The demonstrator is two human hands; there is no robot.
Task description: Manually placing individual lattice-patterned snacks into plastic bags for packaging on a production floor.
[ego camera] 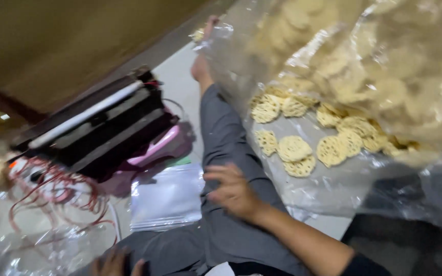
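Pale floor (180,82), right hand (234,191) open on knee, lattice crackers (293,149) just beside

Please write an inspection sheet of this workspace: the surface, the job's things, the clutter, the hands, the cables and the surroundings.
Surface: pale floor; the person sits on it, one leg in grey trousers stretched out.
Job's things: large clear plastic sheet with round lattice crackers on it.
Clutter: stack of clear plastic bags; black sealing machine; pink object beside it.
Hands: right hand open over the thigh, grip empty; left hand at the bottom edge, blurred, grip unclear.
Cables: red cords tangled beside the machine.
Surroundings: brown wall; image blurred.
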